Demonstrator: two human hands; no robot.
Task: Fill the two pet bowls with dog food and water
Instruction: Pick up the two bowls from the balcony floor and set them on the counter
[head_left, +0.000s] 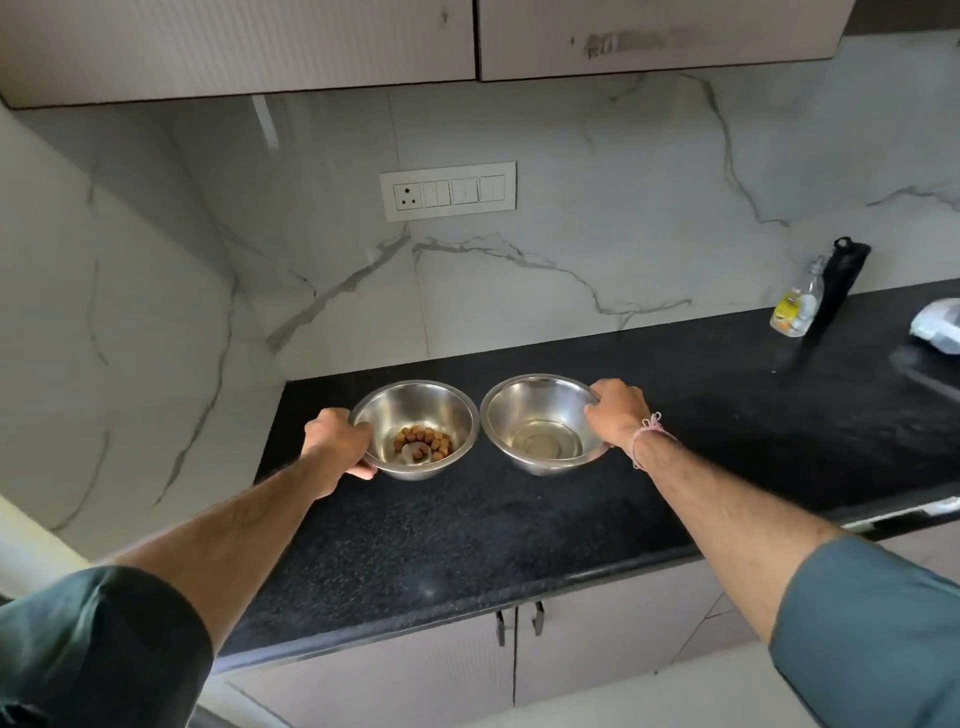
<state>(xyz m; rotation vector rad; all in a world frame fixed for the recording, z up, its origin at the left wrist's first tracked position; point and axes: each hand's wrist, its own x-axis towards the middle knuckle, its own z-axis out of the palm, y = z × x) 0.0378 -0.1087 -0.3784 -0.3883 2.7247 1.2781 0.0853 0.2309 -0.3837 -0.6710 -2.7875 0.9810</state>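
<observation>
**Both hands clamped on the bowls**

The left hand (337, 441) has its grip closed on the food bowl (415, 405) at the rim's 8 o'clock, thumb over the edge and fingers curled beneath. Brown dog food (423, 441) lies in the bottom. At its 3 o'clock, rims almost touching, the water bowl (535, 400) holds shallow water (545, 444). The right hand (618, 413) has its grip clamped on that rim at 3 o'clock. Both bowls are over the black table (519, 519), and a bottle (792, 309) stands at 2 o'clock.

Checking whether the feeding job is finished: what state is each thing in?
Left bowl, some dog food in the bottom, held by left hand.
Right bowl, shallow water, held by right hand.
Bottle, upright on counter.
Lower cupboard doors, shut.
Socket, nothing plugged in.
</observation>
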